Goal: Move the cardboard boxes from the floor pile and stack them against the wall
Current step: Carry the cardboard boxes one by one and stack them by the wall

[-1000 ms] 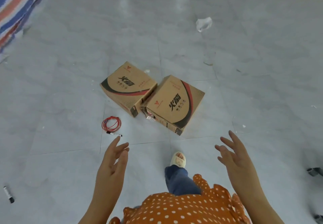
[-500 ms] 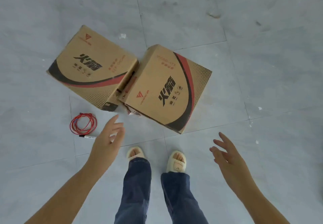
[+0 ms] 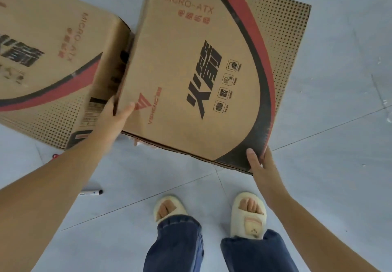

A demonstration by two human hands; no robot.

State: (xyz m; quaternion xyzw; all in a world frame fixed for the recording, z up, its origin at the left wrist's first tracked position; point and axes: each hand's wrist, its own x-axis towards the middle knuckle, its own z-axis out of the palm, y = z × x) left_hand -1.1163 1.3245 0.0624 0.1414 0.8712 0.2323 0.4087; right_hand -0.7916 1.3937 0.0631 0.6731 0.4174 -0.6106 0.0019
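Cardboard box (image 3: 197, 76) is sitting in your grip by two near corners only, left hand (image 3: 114, 114) and right hand (image 3: 259, 163) fingers curling around edges; it risks slipping or snagging the neighbouring box (image 3: 53, 63).

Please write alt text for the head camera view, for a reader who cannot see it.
Seen from above, a person's left hand and right hand grip the near corners of the right cardboard box; a second box lies beside it on the grey floor.

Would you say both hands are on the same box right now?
Yes, the left hand grips the right box at its near left corner and the right hand grips its near right corner.
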